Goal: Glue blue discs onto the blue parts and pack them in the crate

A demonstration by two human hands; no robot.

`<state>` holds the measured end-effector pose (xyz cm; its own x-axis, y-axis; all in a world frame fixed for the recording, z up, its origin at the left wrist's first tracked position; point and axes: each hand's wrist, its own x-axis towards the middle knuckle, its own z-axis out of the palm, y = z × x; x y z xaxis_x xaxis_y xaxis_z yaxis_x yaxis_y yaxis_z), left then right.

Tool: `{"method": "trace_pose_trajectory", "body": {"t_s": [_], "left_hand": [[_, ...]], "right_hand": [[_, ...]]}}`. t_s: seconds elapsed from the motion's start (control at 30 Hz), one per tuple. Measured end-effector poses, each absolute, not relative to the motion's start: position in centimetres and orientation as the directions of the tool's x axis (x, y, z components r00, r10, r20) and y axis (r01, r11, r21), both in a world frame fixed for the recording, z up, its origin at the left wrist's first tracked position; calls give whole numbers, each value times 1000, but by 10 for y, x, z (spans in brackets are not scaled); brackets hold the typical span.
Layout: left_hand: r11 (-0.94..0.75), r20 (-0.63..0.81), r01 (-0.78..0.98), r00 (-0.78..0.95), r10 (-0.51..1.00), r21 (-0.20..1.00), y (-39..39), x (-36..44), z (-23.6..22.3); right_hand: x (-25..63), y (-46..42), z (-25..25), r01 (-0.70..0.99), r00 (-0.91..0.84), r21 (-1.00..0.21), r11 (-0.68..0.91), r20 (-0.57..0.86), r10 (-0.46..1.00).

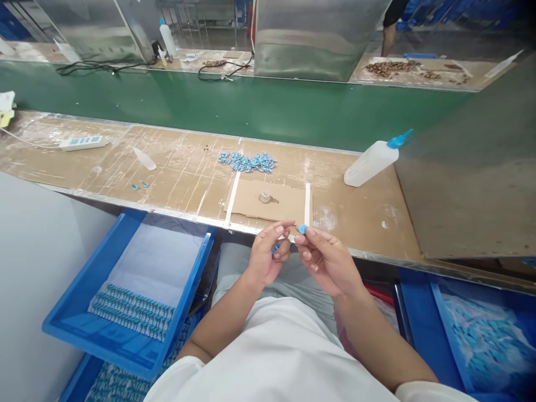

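My right hand (329,259) pinches a small round blue piece (302,229) between thumb and fingertips, just past the table's front edge. Close beside it, my left hand (268,254) is curled, with its index finger stretched toward that piece. Another small blue part (275,247) shows between the left hand's bent fingers; its shape is mostly hidden. Ahead of both hands lies a cardboard sheet (247,202) with a small clear round cup (265,196) on it. Beyond the sheet spreads a pile of small blue parts (251,162).
A white squeeze bottle (371,164) leans at the right near a metal panel (473,167). To the left are a small dropper bottle (144,159), two loose blue parts (134,186) and a power strip (84,143). Blue trays (58,324) with rows of parts sit low left; another bin (444,335) stands right.
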<state>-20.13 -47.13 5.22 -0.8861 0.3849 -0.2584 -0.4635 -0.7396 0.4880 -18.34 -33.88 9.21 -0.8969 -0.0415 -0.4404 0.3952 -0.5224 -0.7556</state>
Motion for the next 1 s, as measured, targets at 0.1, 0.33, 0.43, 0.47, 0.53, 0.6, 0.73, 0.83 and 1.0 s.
{"method": "trace_pose_trajectory", "body": {"t_s": [0.1, 0.33, 0.43, 0.47, 0.53, 0.6, 0.73, 0.83, 1.0], "left_hand": [[-672, -166, -361, -926, 338, 646, -469, -205, 54], [-604, -116, -306, -936, 332, 736, -466, -235, 42], [-581, -82, -183, -977, 196, 793, -465, -246, 41], [-578, -65, -129, -989, 130, 806, -465, -249, 42], [-567, -33, -37, -999, 17, 823, -463, -254, 46], [-548, -1, 14, -1000, -26, 836, -463, -256, 51], [-562, 9, -24, -998, 55, 827, -462, -247, 48], [-562, -31, -43, -999, 31, 826, -457, -231, 37], [-569, -67, 10, -991, -115, 822, -440, -213, 23]], "right_hand": [[-189, -338, 88, 379, -905, -796, -472, -425, -10], [-235, -328, 84, 506, -851, -822, -262, -428, -303], [-254, -330, 84, 522, -833, -824, -221, -438, -337], [-258, -332, 85, 535, -825, -816, -219, -449, -343], [-264, -336, 86, 559, -810, -797, -231, -464, -359], [-267, -335, 87, 556, -810, -796, -242, -452, -373], [-273, -322, 87, 472, -817, -871, -132, -377, -436], [-272, -311, 81, 445, -779, -894, -42, -363, -511], [-255, -311, 61, 441, -815, -893, -89, -357, -457]]}}
